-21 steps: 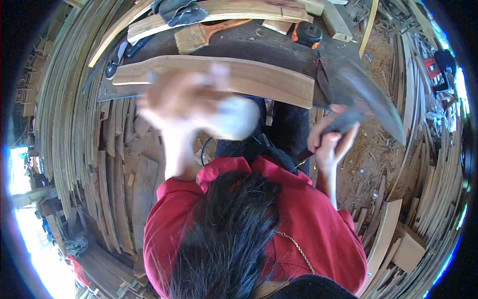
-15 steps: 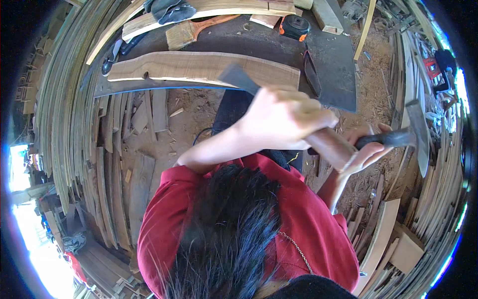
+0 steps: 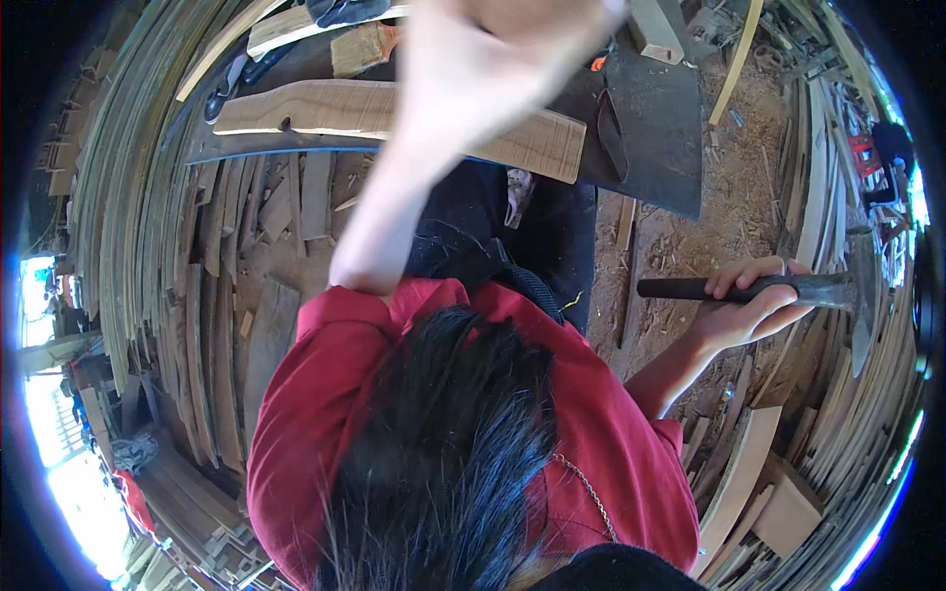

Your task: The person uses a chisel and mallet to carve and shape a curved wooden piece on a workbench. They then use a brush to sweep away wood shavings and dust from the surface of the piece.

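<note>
From my head camera, here it is: my right hand [image 3: 746, 320] is gripping the hammer [image 3: 826, 292] out on my right, thumb and fingers wrapping its handle. The handle is lying nearly level, its black butt pointing inward and its greyer, worn-looking stretch meeting the head. That grey metal head is standing crosswise at the outer end, its near end tapering to a point.

Up front, my left hand [image 3: 498, 59] is blurring above the bench [image 3: 650, 128], so I can't tell whether its fingers are closing on anything. Below it, the plank [image 3: 340, 108] is resting on the dark top, my forearm crossing over it; it's showing brown grain, a paler strip along the near edge and a dark notch left of middle. Behind, a brush [image 3: 363, 49] is lying flat.
</note>
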A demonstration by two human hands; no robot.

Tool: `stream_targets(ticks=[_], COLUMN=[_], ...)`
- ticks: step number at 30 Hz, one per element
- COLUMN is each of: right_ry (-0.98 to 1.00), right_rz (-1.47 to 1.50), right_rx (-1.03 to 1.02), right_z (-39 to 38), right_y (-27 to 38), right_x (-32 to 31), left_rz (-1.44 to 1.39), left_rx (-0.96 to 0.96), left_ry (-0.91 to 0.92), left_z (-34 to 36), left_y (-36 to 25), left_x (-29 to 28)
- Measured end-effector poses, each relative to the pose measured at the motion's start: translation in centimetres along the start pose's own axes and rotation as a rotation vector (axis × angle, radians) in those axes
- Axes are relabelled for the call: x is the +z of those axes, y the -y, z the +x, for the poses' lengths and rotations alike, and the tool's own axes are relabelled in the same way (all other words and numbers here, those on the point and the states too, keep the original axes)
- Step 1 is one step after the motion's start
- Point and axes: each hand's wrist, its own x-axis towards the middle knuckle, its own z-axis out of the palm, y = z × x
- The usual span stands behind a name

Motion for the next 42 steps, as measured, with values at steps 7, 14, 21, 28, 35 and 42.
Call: stream_targets(ticks=[7, 14, 21, 28, 35, 42], right_ry=[0.054, 0.042, 0.034, 0.022, 0.006, -0.020], right_rz=[0.087, 0.056, 0.021, 0.001, 0.011, 0.018], right_rx=[-0.022, -0.067, -0.120, -0.116, -0.088, -0.070], right_z=[0.7, 0.1, -0.7, -0.7, -0.8, -1.0], right_y=[0.3, 0.6, 0.7, 0.7, 0.7, 0.6], right_x=[1.4, 2.5, 2.8, 2.9, 2.6, 2.5], left_rz=[-0.313, -0.338, -0.375, -0.399, -0.336, -0.328], left_rx=[-0.512, -0.495, -0.541, -0.552, -0.574, -0.615], left_ry=[-0.294, -0.360, -0.333, -0.336, -0.325, -0.260], left_z=[3.5, 4.3, 3.9, 4.0, 4.5, 5.0], left_y=[0.2, 0.9, 2.7, 3.3, 3.8, 4.5], left_x=[-8.5, -8.5, -9.5, -9.8, -9.3, -9.2])
